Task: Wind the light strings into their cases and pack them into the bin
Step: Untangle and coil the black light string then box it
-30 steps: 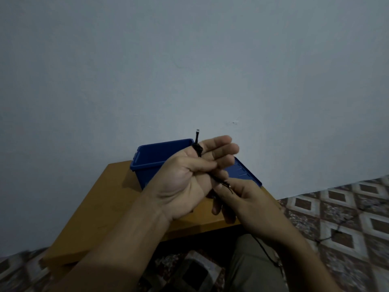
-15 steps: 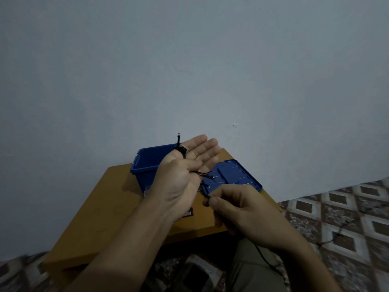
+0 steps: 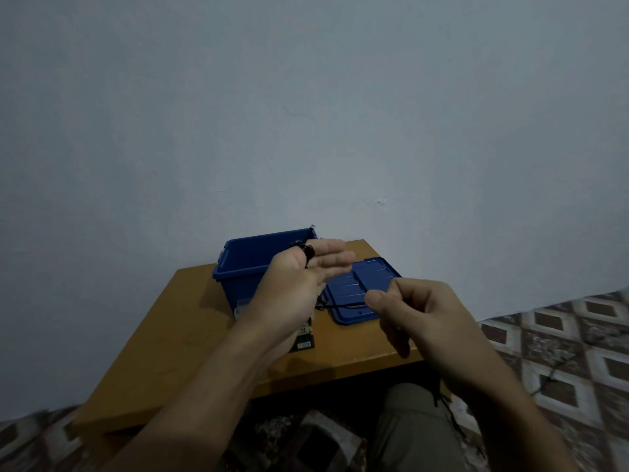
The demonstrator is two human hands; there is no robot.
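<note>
While the black light string [image 3: 307, 251] loops round the thumb of the left hand [image 3: 299, 287], whose grip is released with fingers straight before the blue bin [image 3: 252, 257], the right hand [image 3: 425, 321] has its grip pinched on the string's strand above the lid [image 3: 371, 282] on the tabletop [image 3: 170, 335].

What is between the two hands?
A thin black light string runs from the left hand to the right hand, which pinches it, above the blue lid. The head view shows it.
</note>
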